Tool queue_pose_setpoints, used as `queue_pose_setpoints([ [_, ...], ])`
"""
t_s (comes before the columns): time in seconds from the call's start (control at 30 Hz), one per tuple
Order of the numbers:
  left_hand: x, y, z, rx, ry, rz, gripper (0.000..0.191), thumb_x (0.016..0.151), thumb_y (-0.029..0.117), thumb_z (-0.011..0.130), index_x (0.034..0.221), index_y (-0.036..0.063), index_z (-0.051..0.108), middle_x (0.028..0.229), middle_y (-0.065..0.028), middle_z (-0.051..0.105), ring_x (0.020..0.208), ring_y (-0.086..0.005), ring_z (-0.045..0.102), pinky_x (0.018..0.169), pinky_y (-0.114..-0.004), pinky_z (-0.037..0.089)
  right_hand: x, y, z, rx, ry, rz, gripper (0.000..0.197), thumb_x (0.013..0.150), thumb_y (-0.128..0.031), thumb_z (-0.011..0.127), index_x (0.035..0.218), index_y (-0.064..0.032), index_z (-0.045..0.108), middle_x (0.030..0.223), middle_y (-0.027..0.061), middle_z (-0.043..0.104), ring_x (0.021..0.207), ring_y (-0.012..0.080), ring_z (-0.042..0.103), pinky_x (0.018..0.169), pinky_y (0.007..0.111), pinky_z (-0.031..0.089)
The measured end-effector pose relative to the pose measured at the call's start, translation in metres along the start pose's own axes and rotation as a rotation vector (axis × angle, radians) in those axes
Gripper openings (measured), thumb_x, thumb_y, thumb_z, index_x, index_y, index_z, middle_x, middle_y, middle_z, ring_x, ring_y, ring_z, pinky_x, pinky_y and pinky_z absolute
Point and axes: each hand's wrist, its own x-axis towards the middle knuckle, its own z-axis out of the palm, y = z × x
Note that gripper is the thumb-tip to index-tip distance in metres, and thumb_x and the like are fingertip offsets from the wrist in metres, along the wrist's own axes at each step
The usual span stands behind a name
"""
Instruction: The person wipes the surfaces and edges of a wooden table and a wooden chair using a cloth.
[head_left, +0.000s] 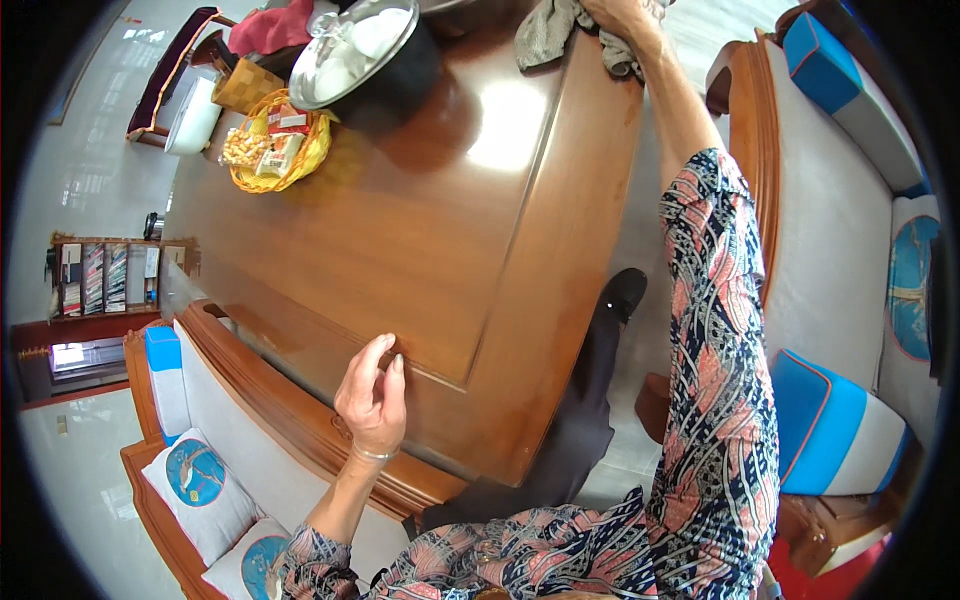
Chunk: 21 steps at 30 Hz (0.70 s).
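Observation:
A grey-brown cloth (541, 36) lies over the far right corner of a polished brown wooden table (420, 247). My right hand (626, 16) is on that cloth at the table's edge, gripping part of it, with the fingers partly cut off by the top of the view. Above the table's near edge is my left hand (375, 397), bare, its thumb and fingers slightly curled and apart. Whether its fingertips touch the wood, I cannot tell.
On the table's far side stand a dark pot (397, 82) with a glass lid (352, 52) and a yellow basket (319, 150) of packets. A white basin (193, 116) is beyond. Wooden sofas with pale cushions flank the table, one at left (247, 397), one at right (825, 225).

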Motion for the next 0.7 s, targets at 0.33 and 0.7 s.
queue_pose_setpoints([
  [0.33,0.015,-0.025,0.030,-0.096,0.075,0.056,0.023,0.077,0.002,0.061,0.100,0.0019,0.061,0.090,-0.0116,0.064,0.078,-0.0238,0.063,0.068,-0.030,0.051,-0.091,-0.082,-0.063,-0.129,-0.072,0.234,0.036,0.075,-0.026,0.062,0.107,-0.0128,0.054,0.114,0.0072,0.052,0.111,0.0383,0.040,0.075,0.063,0.038],
  [0.7,0.030,-0.045,0.065,-0.092,0.108,0.162,0.021,0.079,0.011,0.059,0.100,0.0073,0.059,0.088,-0.0083,0.064,0.078,-0.0255,0.062,0.066,-0.034,0.050,-0.197,-0.185,-0.123,-0.063,-0.147,0.290,0.034,0.072,-0.018,0.064,0.103,-0.0108,0.052,0.109,0.0065,0.048,0.113,0.0363,0.037,0.078,0.062,0.038],
])
